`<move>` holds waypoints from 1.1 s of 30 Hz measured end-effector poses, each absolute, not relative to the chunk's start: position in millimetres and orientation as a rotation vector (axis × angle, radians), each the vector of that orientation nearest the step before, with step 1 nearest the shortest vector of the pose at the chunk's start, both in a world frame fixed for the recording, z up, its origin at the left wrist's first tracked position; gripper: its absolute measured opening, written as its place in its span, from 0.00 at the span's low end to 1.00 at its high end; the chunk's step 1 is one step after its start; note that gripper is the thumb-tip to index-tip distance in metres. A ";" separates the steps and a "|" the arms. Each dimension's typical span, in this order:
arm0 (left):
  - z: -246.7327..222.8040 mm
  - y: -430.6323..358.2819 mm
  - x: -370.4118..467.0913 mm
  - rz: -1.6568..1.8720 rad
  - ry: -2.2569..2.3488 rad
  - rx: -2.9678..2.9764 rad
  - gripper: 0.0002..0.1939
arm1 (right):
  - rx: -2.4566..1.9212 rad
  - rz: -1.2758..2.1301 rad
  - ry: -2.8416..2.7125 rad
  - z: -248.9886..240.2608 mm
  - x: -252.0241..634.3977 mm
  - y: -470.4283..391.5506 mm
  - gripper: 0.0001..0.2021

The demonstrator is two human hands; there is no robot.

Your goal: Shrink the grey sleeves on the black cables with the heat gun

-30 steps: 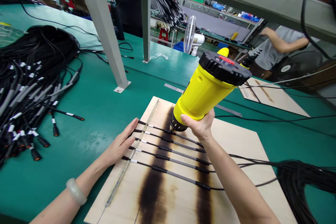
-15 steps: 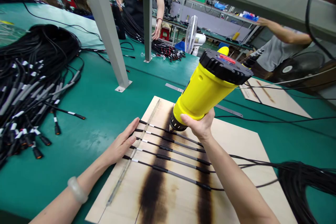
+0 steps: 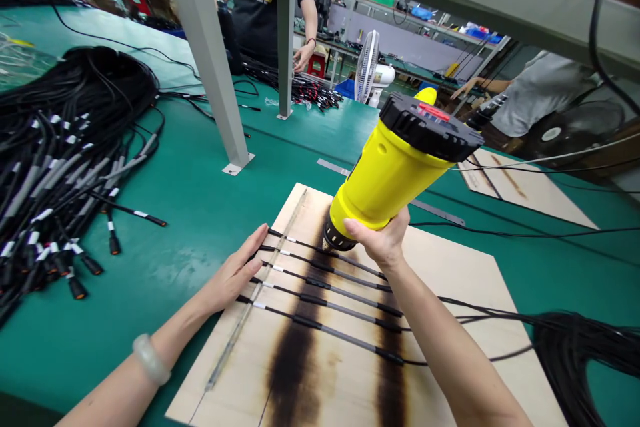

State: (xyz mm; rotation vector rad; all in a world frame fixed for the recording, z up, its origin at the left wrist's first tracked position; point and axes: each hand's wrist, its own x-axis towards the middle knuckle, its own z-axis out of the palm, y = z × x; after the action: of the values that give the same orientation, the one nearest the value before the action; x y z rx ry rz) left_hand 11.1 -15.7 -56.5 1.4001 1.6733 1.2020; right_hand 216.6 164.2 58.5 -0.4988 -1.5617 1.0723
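Observation:
My right hand (image 3: 384,239) is wrapped round a yellow heat gun (image 3: 395,170) with a black end cap. Its nozzle (image 3: 327,240) points down at the uppermost of several black cables (image 3: 345,338) lying side by side. Those cables carry grey sleeves, black tubing pieces and white labels, and they cross a plywood board (image 3: 455,260) with dark scorch bands. At the board's left edge, my left hand (image 3: 237,277) lies with fingers stretched along the cable ends, seemingly touching them. A pale bangle (image 3: 151,360) circles the left wrist.
A large pile of black cables (image 3: 55,167) covers the left of the green table (image 3: 200,193). Metal posts (image 3: 213,73) rise behind the board. More cable (image 3: 565,353) is bundled at right. Beyond are a steel ruler (image 3: 440,212), a fan (image 3: 367,70) and two people.
The co-worker at right has lowered an arm. At the back, the other person's hand has shifted slightly. My hands and the heat gun stay almost in place; the view has shifted slightly.

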 end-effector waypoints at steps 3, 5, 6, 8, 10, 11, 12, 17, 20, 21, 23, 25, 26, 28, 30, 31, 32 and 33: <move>-57.1 -16.1 10.8 1.203 1.676 1.422 0.38 | -0.514 1.063 -1.565 58.6 216.1 164.2 0.35; -57.2 -16.3 10.9 1.203 1.670 1.435 0.38 | -0.518 1.056 -1.566 58.9 215.7 163.9 0.35; -57.0 -16.3 11.1 1.201 1.670 1.437 0.38 | -0.517 1.053 -1.566 59.2 215.5 163.8 0.35; -56.5 -16.2 11.6 1.195 1.674 1.431 0.38 | -0.508 1.054 -1.567 59.3 215.1 163.5 0.36; -55.8 -16.0 12.0 1.191 1.673 1.424 0.39 | -0.498 1.064 -1.572 58.8 214.9 163.5 0.37; -55.5 -15.9 12.2 1.191 1.670 1.422 0.39 | -0.498 1.066 -1.573 58.4 214.8 163.5 0.38; -55.3 -15.8 12.2 1.194 1.668 1.421 0.39 | -0.502 1.063 -1.574 58.0 214.6 163.5 0.38; -56.7 -15.2 11.7 1.214 1.664 1.427 0.39 | -0.521 1.063 -1.579 57.6 213.4 162.6 0.35; -58.2 -15.1 11.4 1.217 1.662 1.425 0.39 | -0.498 1.064 -1.577 58.0 212.6 162.0 0.34; -58.6 -15.3 11.3 1.215 1.660 1.423 0.39 | -0.494 1.058 -1.582 58.0 212.5 161.9 0.33; -58.9 -15.7 11.3 1.214 1.652 1.422 0.38 | -0.499 1.038 -1.594 57.9 212.4 162.0 0.33; -58.9 -16.3 11.4 1.221 1.647 1.429 0.38 | -0.514 1.013 -1.603 57.8 212.2 162.0 0.33; -58.8 -16.6 11.4 1.224 1.644 1.437 0.37 | -0.517 1.009 -1.605 58.0 212.0 161.9 0.32; -58.8 -17.1 11.4 1.223 1.641 1.452 0.37 | -0.508 1.010 -1.604 58.7 211.3 161.3 0.31; -59.3 -17.5 11.4 1.214 1.649 1.459 0.36 | -0.482 1.017 -1.605 59.6 210.4 160.6 0.29; -59.7 -17.6 11.4 1.211 1.655 1.460 0.36 | -0.467 1.019 -1.607 60.0 210.1 160.2 0.28; -60.3 -17.7 11.4 1.210 1.662 1.459 0.36 | -0.458 1.020 -1.608 60.3 209.9 159.9 0.28; -60.8 -17.9 11.4 1.209 1.668 1.461 0.36 | -0.456 1.022 -1.608 60.3 209.8 159.7 0.28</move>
State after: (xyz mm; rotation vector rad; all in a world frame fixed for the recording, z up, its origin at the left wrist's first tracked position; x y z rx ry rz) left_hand 11.4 -17.9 -60.8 1.4607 1.6681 1.2090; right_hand 209.8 159.7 60.3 -0.4558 -1.6081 1.0221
